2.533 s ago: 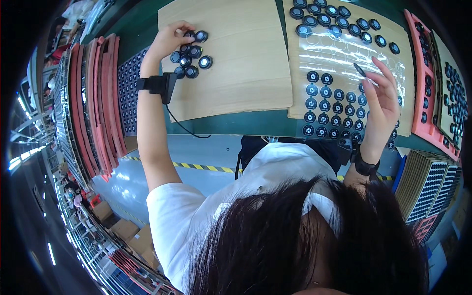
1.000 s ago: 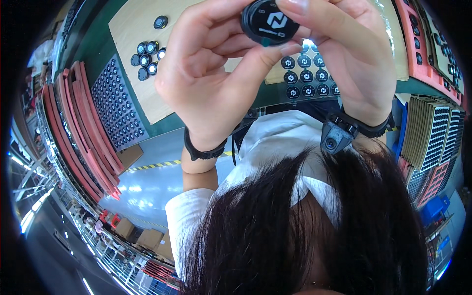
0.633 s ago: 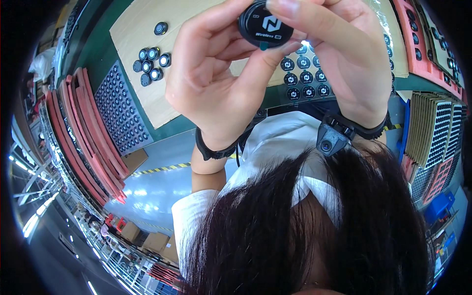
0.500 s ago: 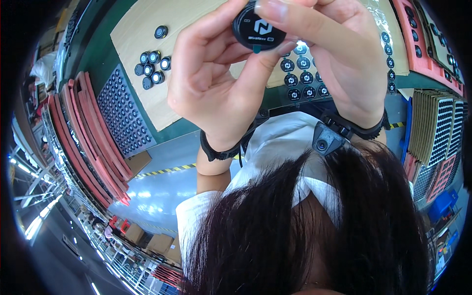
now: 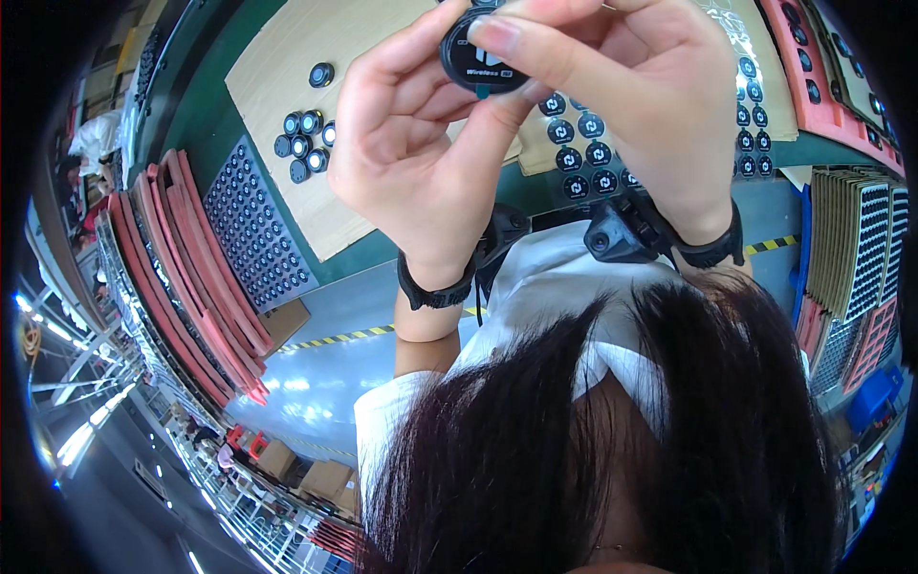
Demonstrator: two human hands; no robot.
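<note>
A round black disc (image 5: 478,65) with a white logo on its face and a small green tab at its lower edge is held up at the top of the view. My left hand (image 5: 413,158) grips it by the rim, fingers curled behind and thumb below. From the other side my right hand (image 5: 660,120) closes on it, with its thumb lying across the face and covering part of the logo. Under the right hand is a clear sheet of round black labels (image 5: 598,153), partly hidden. Several similar discs (image 5: 300,146) lie grouped on the cardboard, left of my left hand.
Beige cardboard (image 5: 277,77) covers part of the green table (image 5: 206,91). A sheet of small round parts (image 5: 253,225) lies at the left edge, beside stacked pink trays (image 5: 191,277). At right are a pink tray (image 5: 813,67) and stacked sheets (image 5: 846,244).
Both hands and the disc have shifted slightly left. My right thumb now reaches lower across the face and covers more of the logo.
</note>
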